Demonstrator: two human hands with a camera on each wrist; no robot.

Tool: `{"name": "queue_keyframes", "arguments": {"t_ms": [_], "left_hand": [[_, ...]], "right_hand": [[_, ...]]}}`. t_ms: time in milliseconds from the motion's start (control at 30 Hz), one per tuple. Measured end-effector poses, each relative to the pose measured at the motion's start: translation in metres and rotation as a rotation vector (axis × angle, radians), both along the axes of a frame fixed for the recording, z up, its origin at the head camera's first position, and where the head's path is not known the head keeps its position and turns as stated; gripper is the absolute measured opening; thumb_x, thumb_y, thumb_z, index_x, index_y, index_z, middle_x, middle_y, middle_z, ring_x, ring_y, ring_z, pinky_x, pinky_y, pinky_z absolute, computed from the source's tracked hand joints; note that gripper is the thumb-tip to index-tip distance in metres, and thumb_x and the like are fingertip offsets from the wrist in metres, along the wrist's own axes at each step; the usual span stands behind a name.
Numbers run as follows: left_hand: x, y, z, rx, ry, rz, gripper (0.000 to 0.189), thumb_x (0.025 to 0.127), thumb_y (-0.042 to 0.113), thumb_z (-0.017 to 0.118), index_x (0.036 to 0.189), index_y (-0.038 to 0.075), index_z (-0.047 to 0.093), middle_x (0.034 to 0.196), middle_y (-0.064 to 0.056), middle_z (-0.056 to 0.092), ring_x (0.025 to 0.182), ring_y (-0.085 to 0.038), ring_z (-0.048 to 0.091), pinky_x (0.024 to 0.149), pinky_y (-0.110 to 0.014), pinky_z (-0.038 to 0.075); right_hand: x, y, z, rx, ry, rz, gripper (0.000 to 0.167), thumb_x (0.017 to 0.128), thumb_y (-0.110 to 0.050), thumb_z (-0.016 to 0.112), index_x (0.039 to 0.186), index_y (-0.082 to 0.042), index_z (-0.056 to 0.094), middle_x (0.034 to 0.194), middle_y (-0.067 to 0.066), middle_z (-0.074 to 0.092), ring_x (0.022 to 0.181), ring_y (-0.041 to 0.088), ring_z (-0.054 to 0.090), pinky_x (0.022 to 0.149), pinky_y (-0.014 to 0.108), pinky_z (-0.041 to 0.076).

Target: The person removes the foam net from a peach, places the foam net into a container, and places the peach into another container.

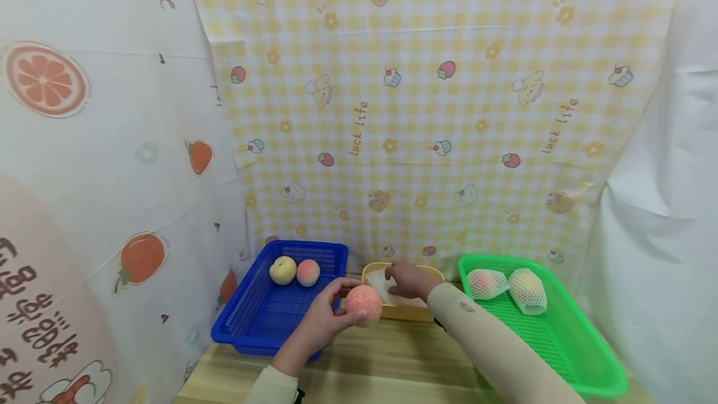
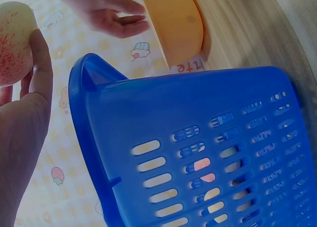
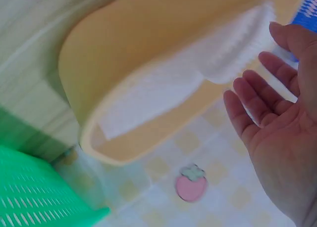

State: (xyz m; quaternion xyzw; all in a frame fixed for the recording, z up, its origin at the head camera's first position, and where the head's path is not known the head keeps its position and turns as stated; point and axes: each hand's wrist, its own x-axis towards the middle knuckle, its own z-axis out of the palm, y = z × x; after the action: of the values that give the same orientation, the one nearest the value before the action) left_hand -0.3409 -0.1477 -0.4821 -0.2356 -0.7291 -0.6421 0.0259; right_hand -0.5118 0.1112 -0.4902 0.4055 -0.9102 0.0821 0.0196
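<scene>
My left hand (image 1: pixel 325 317) grips a pinkish-red peach (image 1: pixel 363 304) between thumb and fingers, in front of the yellow bin (image 1: pixel 412 313). The left wrist view shows the peach's pale, red-speckled side (image 2: pixel 16 44). Over the bin reaches my right hand (image 1: pixel 414 280). Its fingers (image 3: pixel 252 96) look loosely bent and hold nothing in the right wrist view. White foam net sleeves (image 3: pixel 153 96) lie inside the bin, just beside those fingers.
At left stands a blue basket (image 1: pixel 275 313) with a yellow peach (image 1: pixel 283 270) and a pink-yellow peach (image 1: pixel 308 273). A green basket (image 1: pixel 541 341) at right holds two fruits in foam nets (image 1: pixel 487 283). Patterned cloth (image 1: pixel 387 111) hangs behind the wooden table (image 1: pixel 392 360).
</scene>
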Motion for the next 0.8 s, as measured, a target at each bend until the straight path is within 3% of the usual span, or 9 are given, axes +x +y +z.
{"name": "queue_keyframes", "arguments": {"t_ms": [200, 400, 667, 800], "left_hand": [[0.000, 0.003, 0.003, -0.001, 0.010, -0.007, 0.059, 0.101, 0.016, 0.084, 0.152, 0.003, 0.057, 0.147, -0.016, 0.058, 0.132, -0.027, 0.060, 0.094, -0.036, 0.063], [0.000, 0.006, 0.002, -0.009, 0.015, -0.021, 0.056, 0.101, 0.016, 0.083, 0.150, 0.006, 0.059, 0.146, -0.016, 0.059, 0.133, -0.027, 0.061, 0.095, -0.036, 0.063], [-0.001, 0.010, 0.001, -0.016, 0.032, -0.031, 0.057, 0.100, 0.016, 0.084, 0.149, 0.002, 0.059, 0.144, -0.016, 0.061, 0.128, -0.027, 0.063, 0.092, -0.034, 0.063], [-0.001, 0.012, 0.002, -0.008, 0.049, -0.041, 0.054, 0.100, 0.015, 0.084, 0.148, 0.006, 0.061, 0.144, -0.017, 0.061, 0.127, -0.025, 0.065, 0.091, -0.034, 0.064]], "right_hand": [[0.026, 0.006, 0.035, -0.017, -0.051, -0.091, 0.026, 0.104, -0.018, 0.079, 0.121, 0.001, 0.075, 0.116, 0.014, 0.069, 0.106, 0.031, 0.069, 0.096, 0.051, 0.059], [0.064, 0.026, 0.054, -0.148, -0.095, -0.112, 0.027, 0.106, -0.022, 0.077, 0.120, 0.001, 0.072, 0.113, 0.011, 0.071, 0.106, 0.032, 0.069, 0.094, 0.053, 0.058], [0.129, 0.053, 0.055, -0.544, -0.186, -0.108, 0.029, 0.110, -0.028, 0.074, 0.132, -0.011, 0.068, 0.117, -0.001, 0.070, 0.107, 0.020, 0.069, 0.088, 0.037, 0.060], [0.148, 0.067, 0.050, -0.666, -0.262, -0.077, 0.034, 0.112, -0.027, 0.070, 0.143, -0.015, 0.063, 0.129, 0.001, 0.069, 0.116, 0.022, 0.069, 0.095, 0.035, 0.058]]}}
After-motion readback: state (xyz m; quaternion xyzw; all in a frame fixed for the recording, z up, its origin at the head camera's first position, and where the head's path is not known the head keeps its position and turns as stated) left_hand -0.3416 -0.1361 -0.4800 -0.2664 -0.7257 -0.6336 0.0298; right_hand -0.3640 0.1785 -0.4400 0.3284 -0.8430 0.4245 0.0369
